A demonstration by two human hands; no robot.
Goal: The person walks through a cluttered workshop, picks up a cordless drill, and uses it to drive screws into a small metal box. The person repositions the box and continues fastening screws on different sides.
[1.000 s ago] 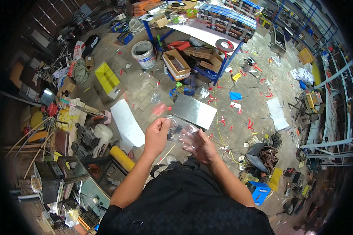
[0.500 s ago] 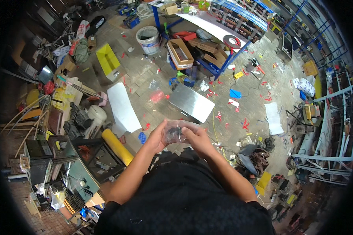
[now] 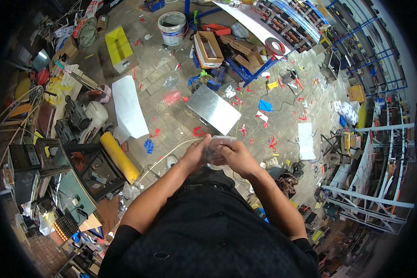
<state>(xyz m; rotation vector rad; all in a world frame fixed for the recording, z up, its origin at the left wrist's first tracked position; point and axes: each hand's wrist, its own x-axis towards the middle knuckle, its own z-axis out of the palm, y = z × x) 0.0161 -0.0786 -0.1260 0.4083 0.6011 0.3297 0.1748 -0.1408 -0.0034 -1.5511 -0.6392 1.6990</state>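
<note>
Between my two hands, close in front of my body, is a clear plastic bag (image 3: 215, 147). My left hand (image 3: 195, 154) is closed on the bag's left edge. My right hand (image 3: 240, 157) pinches it from the right, with its fingers over the front. What lies inside the bag is hard to make out behind these fingers. Just beyond my hands, on the paved floor, lies a shiny metal box (image 3: 214, 109).
Red scraps (image 3: 272, 143) litter the floor. On the left lie a white sheet (image 3: 129, 109) and a yellow roll (image 3: 119, 156). Farther off stand a yellow bin (image 3: 119, 45), a bucket (image 3: 172, 37), cardboard boxes (image 3: 209, 52) and a blue-legged table (image 3: 245, 76). Metal racks (image 3: 370, 197) line the right.
The whole view has shifted, so floor things sit farther left and higher. My right hand now covers more of the bag, hiding the dark contents seen before. Both hands keep their hold.
</note>
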